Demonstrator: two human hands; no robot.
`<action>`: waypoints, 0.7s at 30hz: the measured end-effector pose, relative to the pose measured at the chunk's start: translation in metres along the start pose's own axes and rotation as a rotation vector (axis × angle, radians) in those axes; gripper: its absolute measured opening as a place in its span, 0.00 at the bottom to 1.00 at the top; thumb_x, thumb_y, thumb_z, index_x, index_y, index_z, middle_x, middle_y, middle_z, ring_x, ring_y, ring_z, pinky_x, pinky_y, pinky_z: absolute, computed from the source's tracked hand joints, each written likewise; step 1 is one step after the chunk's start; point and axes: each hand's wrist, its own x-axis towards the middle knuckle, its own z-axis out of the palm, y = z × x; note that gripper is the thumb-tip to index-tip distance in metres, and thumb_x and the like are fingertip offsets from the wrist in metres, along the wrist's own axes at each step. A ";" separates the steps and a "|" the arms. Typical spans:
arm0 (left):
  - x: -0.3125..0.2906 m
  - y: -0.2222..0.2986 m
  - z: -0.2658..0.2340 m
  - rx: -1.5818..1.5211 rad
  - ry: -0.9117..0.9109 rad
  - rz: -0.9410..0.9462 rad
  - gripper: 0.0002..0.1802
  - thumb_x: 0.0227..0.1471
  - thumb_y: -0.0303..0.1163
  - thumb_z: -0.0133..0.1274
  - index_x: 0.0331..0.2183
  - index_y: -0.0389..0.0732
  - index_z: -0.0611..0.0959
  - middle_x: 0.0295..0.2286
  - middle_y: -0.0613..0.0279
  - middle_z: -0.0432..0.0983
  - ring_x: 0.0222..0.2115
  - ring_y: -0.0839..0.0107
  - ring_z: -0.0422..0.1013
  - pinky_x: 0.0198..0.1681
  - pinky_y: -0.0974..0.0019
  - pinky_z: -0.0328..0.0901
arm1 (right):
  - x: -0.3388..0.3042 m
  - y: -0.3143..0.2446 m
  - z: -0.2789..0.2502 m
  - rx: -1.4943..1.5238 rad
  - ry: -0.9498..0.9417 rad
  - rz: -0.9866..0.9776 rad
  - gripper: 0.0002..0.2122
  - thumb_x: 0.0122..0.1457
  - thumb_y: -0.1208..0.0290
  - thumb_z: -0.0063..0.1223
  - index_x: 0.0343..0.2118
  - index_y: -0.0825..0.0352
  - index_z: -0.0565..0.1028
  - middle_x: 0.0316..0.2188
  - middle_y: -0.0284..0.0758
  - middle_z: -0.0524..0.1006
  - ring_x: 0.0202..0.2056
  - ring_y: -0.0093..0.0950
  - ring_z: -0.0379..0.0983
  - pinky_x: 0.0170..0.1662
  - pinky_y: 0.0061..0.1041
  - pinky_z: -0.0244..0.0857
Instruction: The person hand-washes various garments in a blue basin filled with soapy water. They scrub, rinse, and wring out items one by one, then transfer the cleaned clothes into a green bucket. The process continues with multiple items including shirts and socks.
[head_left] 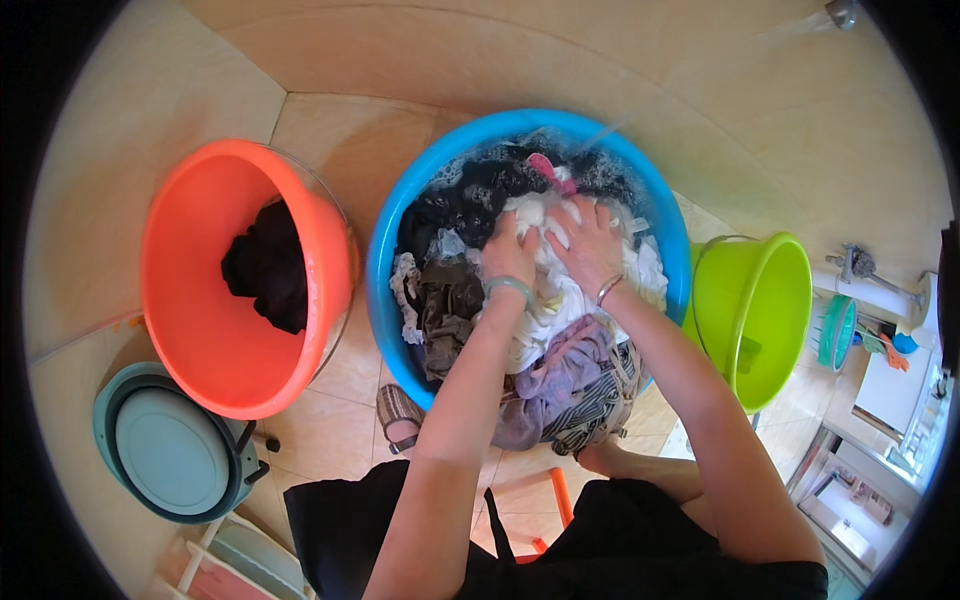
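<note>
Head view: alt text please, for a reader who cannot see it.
Both hands, left hand and right hand, press into a white cloth atop wet laundry in a blue basin on a tiled floor. An orange basin holding dark clothing sits left, a green bucket right.

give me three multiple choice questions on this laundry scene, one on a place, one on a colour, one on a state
1. Where does the dark garment that is apart from the rest lie?
A. in the orange basin
B. in the green bucket
C. on the floor tiles

2. What colour is the basin under both hands?
A. green
B. blue
C. orange

3. How are the hands placed?
A. lifted in the air
B. gripping the basin rim
C. pressed side by side on white cloth

Answers:
1 A, the dark garment sits inside the orange basin.
2 B, the blue basin holds the wash.
3 C, the left hand and right hand press on the white cloth.
</note>
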 end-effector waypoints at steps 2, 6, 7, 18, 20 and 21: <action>0.012 -0.005 0.005 0.041 -0.107 -0.045 0.21 0.51 0.39 0.54 0.45 0.40 0.77 0.36 0.42 0.76 0.36 0.44 0.73 0.39 0.47 0.66 | 0.010 0.007 0.016 0.046 -0.050 0.034 0.16 0.55 0.58 0.54 0.46 0.53 0.73 0.52 0.39 0.66 0.50 0.41 0.65 0.43 0.43 0.69; 0.041 -0.050 0.024 0.389 -0.251 -0.165 0.19 0.52 0.41 0.50 0.43 0.41 0.80 0.41 0.42 0.75 0.40 0.45 0.73 0.44 0.50 0.68 | 0.048 0.005 0.043 0.003 -0.268 0.089 0.12 0.55 0.63 0.52 0.41 0.58 0.77 0.42 0.45 0.74 0.43 0.43 0.72 0.42 0.43 0.69; 0.039 -0.039 0.031 0.292 -0.186 -0.217 0.21 0.52 0.42 0.48 0.41 0.38 0.81 0.41 0.40 0.75 0.42 0.47 0.73 0.46 0.52 0.68 | 0.053 0.018 0.046 -0.034 -0.409 0.157 0.11 0.54 0.64 0.52 0.40 0.60 0.78 0.39 0.47 0.76 0.41 0.44 0.74 0.43 0.43 0.69; -0.012 0.024 0.000 -1.695 -0.316 -0.404 0.37 0.50 0.57 0.56 0.52 0.39 0.70 0.43 0.58 0.74 0.42 0.64 0.72 0.48 0.60 0.67 | -0.052 -0.025 -0.125 0.785 0.112 -0.321 0.14 0.48 0.79 0.60 0.39 0.62 0.79 0.48 0.39 0.71 0.50 0.40 0.64 0.54 0.33 0.58; -0.030 0.038 -0.023 -1.975 -0.677 -0.453 0.31 0.55 0.50 0.53 0.54 0.44 0.67 0.46 0.57 0.72 0.44 0.62 0.71 0.48 0.57 0.68 | -0.075 -0.023 -0.151 0.787 0.048 -0.318 0.15 0.47 0.77 0.59 0.40 0.60 0.79 0.49 0.38 0.70 0.51 0.40 0.64 0.54 0.35 0.58; -0.036 0.038 -0.019 -2.010 -0.564 -0.408 0.27 0.58 0.46 0.50 0.55 0.47 0.66 0.45 0.57 0.72 0.43 0.60 0.72 0.45 0.56 0.70 | -0.086 -0.027 -0.160 0.787 0.015 -0.324 0.15 0.47 0.77 0.59 0.40 0.59 0.79 0.49 0.38 0.70 0.51 0.40 0.64 0.54 0.35 0.58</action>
